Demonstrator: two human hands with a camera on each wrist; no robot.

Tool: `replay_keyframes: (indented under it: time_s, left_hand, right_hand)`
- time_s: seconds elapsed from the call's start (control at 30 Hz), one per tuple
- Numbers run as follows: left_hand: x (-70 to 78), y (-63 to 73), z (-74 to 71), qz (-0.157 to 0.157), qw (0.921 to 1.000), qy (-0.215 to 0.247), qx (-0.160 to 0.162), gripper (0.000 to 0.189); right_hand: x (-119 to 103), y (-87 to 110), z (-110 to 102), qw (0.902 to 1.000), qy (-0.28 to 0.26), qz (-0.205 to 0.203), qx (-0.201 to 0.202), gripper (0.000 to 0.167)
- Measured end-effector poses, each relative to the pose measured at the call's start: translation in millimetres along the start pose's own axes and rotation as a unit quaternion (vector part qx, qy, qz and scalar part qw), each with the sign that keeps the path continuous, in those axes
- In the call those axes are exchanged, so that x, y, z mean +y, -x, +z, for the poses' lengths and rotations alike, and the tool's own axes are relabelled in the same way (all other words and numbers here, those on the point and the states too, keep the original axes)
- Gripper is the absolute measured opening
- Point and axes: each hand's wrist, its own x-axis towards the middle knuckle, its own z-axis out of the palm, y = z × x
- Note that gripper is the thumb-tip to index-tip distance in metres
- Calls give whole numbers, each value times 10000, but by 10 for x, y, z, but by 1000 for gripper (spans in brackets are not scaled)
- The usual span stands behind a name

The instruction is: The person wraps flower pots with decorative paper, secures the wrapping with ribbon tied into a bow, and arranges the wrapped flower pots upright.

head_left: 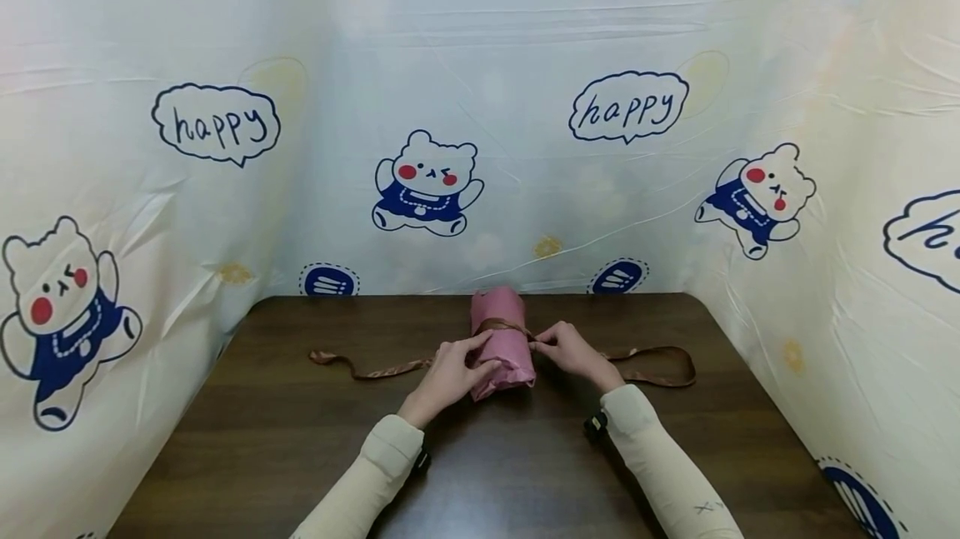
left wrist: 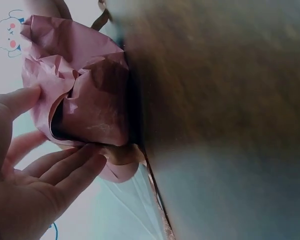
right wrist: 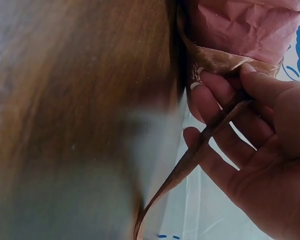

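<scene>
A pink paper-wrapped package [head_left: 510, 351] lies lengthwise on the table, its crumpled folded end [left wrist: 92, 107] towards me, with a gap in the fold. A brown satin ribbon [right wrist: 222, 57] goes round its middle. My left hand [head_left: 448, 374] holds the package from its left side, thumb on the paper near the folded end and fingers along the side by the ribbon. At the package's right side, my right hand [head_left: 573, 353] pinches the ribbon between thumb and fingers. A length of ribbon [right wrist: 177, 170] runs across its other fingers and hangs down.
The dark wooden table [head_left: 300, 456] carries the ribbon's left tail [head_left: 390, 372], stretched out sideways, and its looped right tail [head_left: 678, 364]. A pale printed curtain [head_left: 517, 64] stands round the table's back and sides, close behind the package.
</scene>
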Motion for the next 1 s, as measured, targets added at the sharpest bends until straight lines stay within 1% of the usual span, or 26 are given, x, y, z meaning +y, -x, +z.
replay_keyframes:
  time_s: [0.17, 0.23, 0.3, 0.4, 0.47, 0.53, 0.7, 0.8, 0.87, 0.93, 1.0]
  left_hand:
    - [9, -6, -6, 41, 10000, 11, -23, 62]
    - [14, -11, -14, -7, 9999, 136, -16, 61]
    - [22, -28, -30, -107, 9995, 286, -4, 56]
    - [31, -78, -55, -254, 9990, 372, -1, 46]
    - [31, -116, -62, -356, 9990, 281, 5, 40]
    - [24, -152, -52, -449, 9990, 23, 83, 34]
    - [-1, -215, 7, -523, 9962, -492, 500, 19]
    - [-34, -233, 39, -417, 9952, -565, 683, 16]
    - [-66, -235, 45, -355, 9950, -535, 765, 17]
    - [-103, -235, 40, -376, 9949, -514, 787, 20]
    - [-142, -228, 31, -444, 9950, -489, 745, 21]
  right_hand:
    - [25, -2, 25, 10000, 10, 88, -3, 17]
    - [29, -5, 39, 10000, 58, 57, 28, 17]
    - [21, -6, 44, 9999, 90, 23, 77, 17]
    - [-6, -8, 36, 9998, 113, -7, 180, 17]
    - [-24, -11, 30, 9997, 126, 6, 207, 17]
    - [-26, -20, 31, 9997, 144, 31, 171, 17]
    - [-31, -18, 46, 9997, 189, 72, 105, 17]
    - [-32, 2, 43, 9998, 152, 104, 100, 17]
    - [-23, 10, 39, 9998, 145, 104, 37, 17]
    - [-18, 23, 28, 9998, 140, 122, -82, 18]
    - [-11, 46, 11, 9997, 115, 126, -200, 18]
